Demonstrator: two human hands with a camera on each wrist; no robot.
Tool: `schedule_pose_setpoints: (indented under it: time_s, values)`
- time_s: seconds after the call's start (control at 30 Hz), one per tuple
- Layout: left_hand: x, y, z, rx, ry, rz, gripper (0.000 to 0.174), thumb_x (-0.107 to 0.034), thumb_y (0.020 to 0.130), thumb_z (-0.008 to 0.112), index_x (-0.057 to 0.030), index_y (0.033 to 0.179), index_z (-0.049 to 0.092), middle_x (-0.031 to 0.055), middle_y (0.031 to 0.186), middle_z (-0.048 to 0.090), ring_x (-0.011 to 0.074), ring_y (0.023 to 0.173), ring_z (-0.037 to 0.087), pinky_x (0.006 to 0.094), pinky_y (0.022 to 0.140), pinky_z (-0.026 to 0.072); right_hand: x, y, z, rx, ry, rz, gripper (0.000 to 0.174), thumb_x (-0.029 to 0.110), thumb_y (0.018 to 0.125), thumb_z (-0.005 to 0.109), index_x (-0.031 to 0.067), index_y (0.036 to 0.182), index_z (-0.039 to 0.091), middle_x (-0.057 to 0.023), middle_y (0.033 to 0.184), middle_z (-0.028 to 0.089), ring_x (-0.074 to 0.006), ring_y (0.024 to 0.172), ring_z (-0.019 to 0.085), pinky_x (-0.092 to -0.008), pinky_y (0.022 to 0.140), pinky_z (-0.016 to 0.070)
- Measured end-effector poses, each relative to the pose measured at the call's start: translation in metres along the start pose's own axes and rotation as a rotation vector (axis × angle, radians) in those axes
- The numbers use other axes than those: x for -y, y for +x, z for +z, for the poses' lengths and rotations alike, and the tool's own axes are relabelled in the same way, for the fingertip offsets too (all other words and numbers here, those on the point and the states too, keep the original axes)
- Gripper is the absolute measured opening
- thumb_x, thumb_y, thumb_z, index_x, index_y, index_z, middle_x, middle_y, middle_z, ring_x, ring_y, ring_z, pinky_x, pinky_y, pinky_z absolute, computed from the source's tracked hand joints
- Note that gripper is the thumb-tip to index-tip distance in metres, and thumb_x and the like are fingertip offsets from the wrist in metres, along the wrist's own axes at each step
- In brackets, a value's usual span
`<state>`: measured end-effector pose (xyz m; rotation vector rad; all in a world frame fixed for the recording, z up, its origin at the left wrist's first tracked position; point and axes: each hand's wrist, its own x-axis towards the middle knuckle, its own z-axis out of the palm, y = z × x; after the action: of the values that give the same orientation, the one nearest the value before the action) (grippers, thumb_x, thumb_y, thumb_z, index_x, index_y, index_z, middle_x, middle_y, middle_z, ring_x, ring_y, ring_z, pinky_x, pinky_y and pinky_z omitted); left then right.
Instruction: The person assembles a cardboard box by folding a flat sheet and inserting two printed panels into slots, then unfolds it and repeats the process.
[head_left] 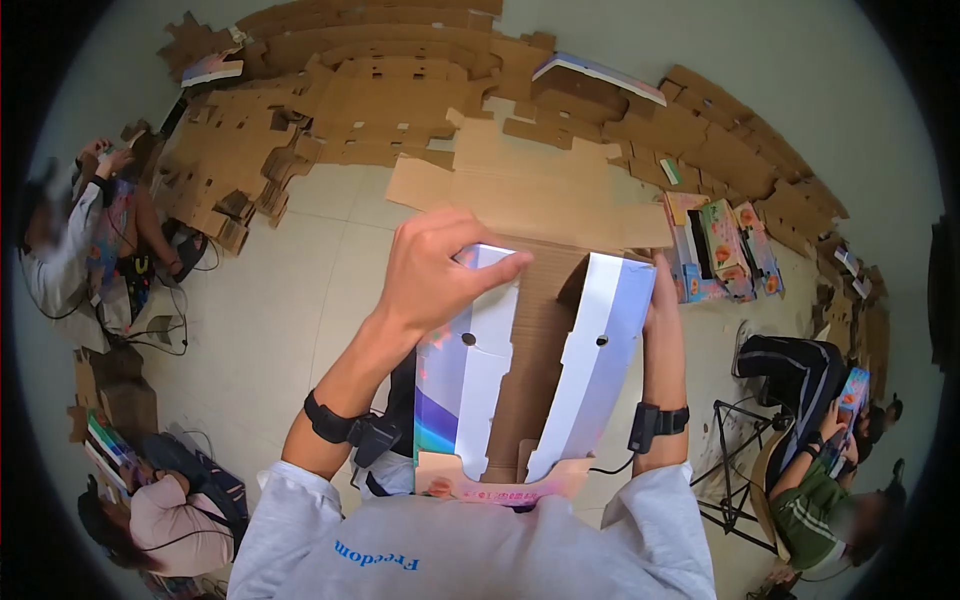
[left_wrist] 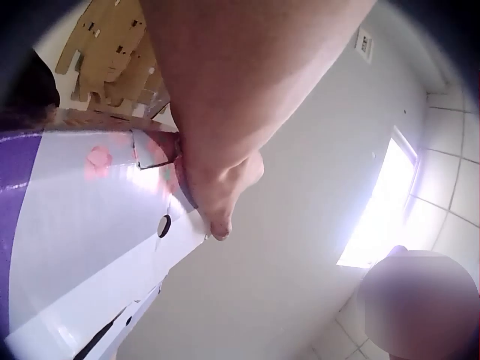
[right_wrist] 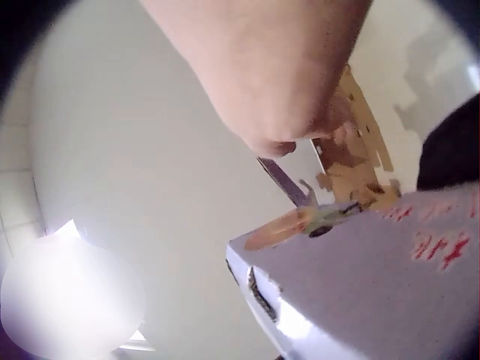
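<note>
A partly folded cardboard box (head_left: 625,300), printed purple and white outside and brown inside, stands between the forearms, its near end against the person's shirt. At its far left corner the left hand (head_left: 435,262) grips the side wall, thumb laid over the top edge. The right hand (head_left: 660,295) holds the far right corner from outside; the box hides most of its fingers in the head view. In the right wrist view the right hand (right_wrist: 277,112) shows with bent fingers past the printed wall. A wide brown flap (head_left: 540,185) spreads out from the far end.
Flattened cardboard sheets (head_left: 390,100) cover the floor along the wall. Several printed boxes (head_left: 725,250) lie to the right. Other people sit at both sides, one near a black folding stand (head_left: 735,480). Cables (head_left: 185,320) trail on the floor at left.
</note>
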<state>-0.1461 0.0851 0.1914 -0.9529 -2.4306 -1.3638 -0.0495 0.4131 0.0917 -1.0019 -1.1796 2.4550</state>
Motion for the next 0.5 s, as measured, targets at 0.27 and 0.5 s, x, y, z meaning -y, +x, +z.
schedule_pose_setpoints:
  time_s: [0.27,0.5]
  values:
    - [0.065,-0.028,0.020,-0.443,-0.458,-0.389,0.026,-0.025,0.105,0.062,-0.0027,0.115,0.070,0.0078,0.108,0.073,0.0157,0.084,0.059,0.0326,0.074,0.0505,0.026,-0.007,0.072,0.306,-0.310,-0.040,0.055,0.038,0.100,0.072,0.0058,0.144,0.059,-0.0060,0.132,0.066,-0.0181,0.115,0.066,-0.0339,0.100,0.0533]
    - [0.066,-0.019,0.019,-0.059,-1.364,-1.056,0.046,-0.035,0.112,0.046,-0.0002,0.143,0.052,0.0124,0.128,0.068,0.0220,0.122,0.062,0.0346,0.100,0.0532,0.011,0.037,0.058,0.336,-0.257,-0.006,0.052,0.022,0.101,0.072,0.0059,0.147,0.054,-0.0070,0.128,0.068,-0.0178,0.113,0.067,-0.0315,0.095,0.0542]
